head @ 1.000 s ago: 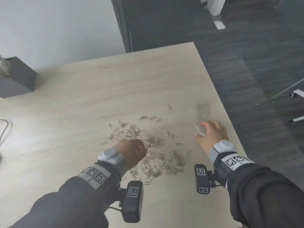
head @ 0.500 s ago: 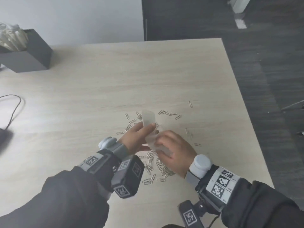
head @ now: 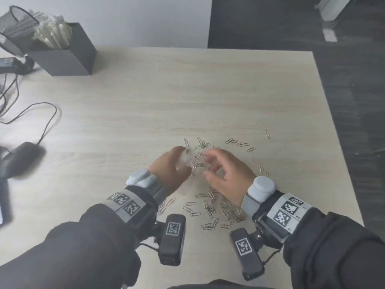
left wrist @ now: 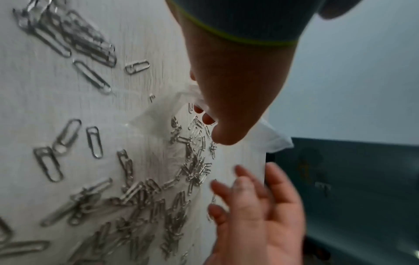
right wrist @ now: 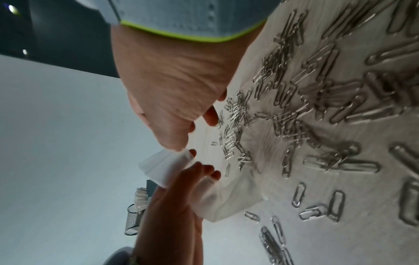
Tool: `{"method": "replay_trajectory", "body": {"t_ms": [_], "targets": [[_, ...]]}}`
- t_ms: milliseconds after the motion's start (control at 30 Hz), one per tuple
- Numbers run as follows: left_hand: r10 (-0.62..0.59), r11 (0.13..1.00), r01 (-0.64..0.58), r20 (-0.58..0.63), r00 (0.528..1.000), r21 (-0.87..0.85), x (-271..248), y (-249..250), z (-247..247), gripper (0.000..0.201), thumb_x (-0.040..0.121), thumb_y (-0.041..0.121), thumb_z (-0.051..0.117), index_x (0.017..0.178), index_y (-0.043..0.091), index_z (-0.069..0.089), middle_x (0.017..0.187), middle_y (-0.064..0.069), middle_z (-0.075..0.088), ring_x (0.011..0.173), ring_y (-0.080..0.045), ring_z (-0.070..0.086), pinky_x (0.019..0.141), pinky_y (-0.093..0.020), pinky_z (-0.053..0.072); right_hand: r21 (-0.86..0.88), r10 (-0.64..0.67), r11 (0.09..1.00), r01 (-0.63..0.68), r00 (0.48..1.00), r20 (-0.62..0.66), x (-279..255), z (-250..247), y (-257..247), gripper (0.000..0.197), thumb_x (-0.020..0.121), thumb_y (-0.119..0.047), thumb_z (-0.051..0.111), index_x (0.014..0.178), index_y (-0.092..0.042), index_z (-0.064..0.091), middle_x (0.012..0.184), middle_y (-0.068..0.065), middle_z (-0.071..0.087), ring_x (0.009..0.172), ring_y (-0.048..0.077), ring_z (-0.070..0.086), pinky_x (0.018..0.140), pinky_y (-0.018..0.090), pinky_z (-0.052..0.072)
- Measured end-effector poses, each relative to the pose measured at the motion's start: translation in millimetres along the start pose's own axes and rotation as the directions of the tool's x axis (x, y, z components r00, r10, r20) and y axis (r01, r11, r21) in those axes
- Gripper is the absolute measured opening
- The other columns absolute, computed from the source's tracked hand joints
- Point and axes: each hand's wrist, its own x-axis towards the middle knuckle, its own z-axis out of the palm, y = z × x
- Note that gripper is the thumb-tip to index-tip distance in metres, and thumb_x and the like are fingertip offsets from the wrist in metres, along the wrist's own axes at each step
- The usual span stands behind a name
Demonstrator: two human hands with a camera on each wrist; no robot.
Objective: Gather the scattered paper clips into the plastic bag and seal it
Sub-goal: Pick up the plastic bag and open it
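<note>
Several silver paper clips (head: 210, 205) lie scattered on the light wooden table (head: 187, 90), in front of, between and beyond my hands. My left hand (head: 177, 161) pinches a small clear plastic bag (head: 186, 158) and holds it just above the clips. The left wrist view shows the bag (left wrist: 158, 114) hanging from those fingers over the paper clips (left wrist: 140, 197). My right hand (head: 208, 164) hovers beside the bag with fingers spread and loosely bent, holding nothing. In the right wrist view its thumb tip sits at the edge of the bag (right wrist: 163, 166). I cannot see inside the bag.
A black box of white paper items (head: 68, 57) and a mesh cup (head: 16, 24) stand at the back left. A dark mouse (head: 20, 157) with its cable (head: 48, 122) lies at the left. The table's right edge (head: 341, 142) drops to a dark floor.
One second ago my right hand took the bag at the table's right. Half a second ago both hands held it over the clips. Now the right hand has let go.
</note>
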Motion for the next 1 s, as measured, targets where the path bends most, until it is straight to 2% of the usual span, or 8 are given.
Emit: {"method": "replay_trajectory", "body": {"t_ms": [133,267,433,567,667,800,900,1000], "targets": [[0.139,0.980,-0.140,0.015,0.990,0.141,-3.8,-10.2,1.9,0.057,0.093,0.044,0.063,0.147,0.036,0.045,0.130,0.009,0.064,0.108,-0.013,0.061,0.106,-0.042,0.044,0.013,-0.091,0.996,0.092,0.995,-0.028,7.5,6.2,-7.5,0.040,0.085,-0.040,0.064,0.123,-0.035,0.051,0.120,-0.023,0.042,0.091,-0.006,0.052,0.072,0.012,0.042],[0.188,0.958,-0.190,0.032,0.982,0.216,-6.4,-11.7,0.2,0.060,0.091,0.046,0.060,0.148,0.036,0.042,0.126,0.009,0.062,0.109,-0.015,0.062,0.103,-0.037,0.034,-0.029,-0.133,0.991,0.133,0.991,-0.008,9.7,11.4,-11.9,0.038,0.082,-0.040,0.067,0.117,-0.033,0.053,0.119,-0.021,0.039,0.090,-0.015,0.044,0.073,0.011,0.036],[0.156,0.971,-0.161,0.040,0.987,0.178,-5.7,-18.6,-4.6,0.066,0.084,0.049,0.069,0.145,0.041,0.043,0.123,0.014,0.059,0.113,-0.013,0.063,0.104,-0.037,0.031,-0.018,-0.140,0.990,0.142,0.987,0.078,11.9,12.0,-24.9,0.013,0.084,-0.042,0.066,0.091,-0.032,0.061,0.106,-0.019,0.057,0.079,0.000,0.051,0.067,0.018,0.041],[0.162,0.976,-0.168,0.052,0.985,0.140,-8.4,-20.6,-9.0,0.064,0.082,0.050,0.066,0.143,0.044,0.045,0.116,0.019,0.054,0.109,-0.010,0.064,0.106,-0.038,0.035,0.019,-0.071,0.997,0.068,0.963,0.261,10.6,9.8,-34.0,0.036,0.087,-0.048,0.059,0.122,-0.051,0.051,0.112,-0.025,0.060,0.089,0.001,0.063,0.078,0.024,0.053],[0.148,0.986,-0.156,0.127,0.981,0.056,-12.2,-18.8,-10.8,0.074,0.075,0.057,0.063,0.145,0.043,0.045,0.119,0.020,0.054,0.115,-0.012,0.064,0.108,-0.041,0.041,0.013,-0.135,0.991,0.137,0.951,0.278,10.8,16.9,-31.8,0.039,0.089,-0.046,0.055,0.128,-0.047,0.052,0.131,-0.029,0.051,0.115,-0.007,0.052,0.093,0.016,0.044],[0.077,0.996,-0.066,0.185,0.980,-0.063,-14.0,-31.8,-16.2,0.074,0.070,0.054,0.067,0.139,0.056,0.040,0.121,0.011,0.071,0.109,-0.020,0.069,0.095,-0.044,0.057,0.015,-0.122,0.992,0.124,0.940,0.319,8.5,15.6,-34.1,0.049,0.090,-0.046,0.056,0.136,-0.054,0.041,0.143,-0.031,0.038,0.118,-0.009,0.048,0.083,0.005,0.034],[0.038,0.999,-0.035,0.154,0.987,-0.025,-14.5,-42.0,-19.6,0.059,0.087,0.028,0.069,0.140,0.045,0.050,0.122,0.004,0.069,0.105,-0.019,0.068,0.089,-0.036,0.056,0.037,-0.050,0.999,0.040,0.941,0.335,5.1,10.4,-34.2,0.053,0.089,-0.048,0.056,0.136,-0.060,0.035,0.122,-0.032,0.052,0.090,-0.007,0.060,0.072,0.015,0.048],[0.024,0.999,-0.027,0.112,0.993,0.026,-12.5,-48.9,-21.9,0.049,0.092,0.019,0.062,0.135,0.042,0.057,0.113,0.008,0.066,0.099,-0.016,0.068,0.084,-0.032,0.056,0.138,0.068,0.984,-0.109,0.960,0.271,4.1,8.4,-33.7,0.030,0.089,-0.046,0.059,0.119,-0.045,0.061,0.095,-0.024,0.065,0.078,-0.003,0.062,0.072,0.023,0.054]]}}
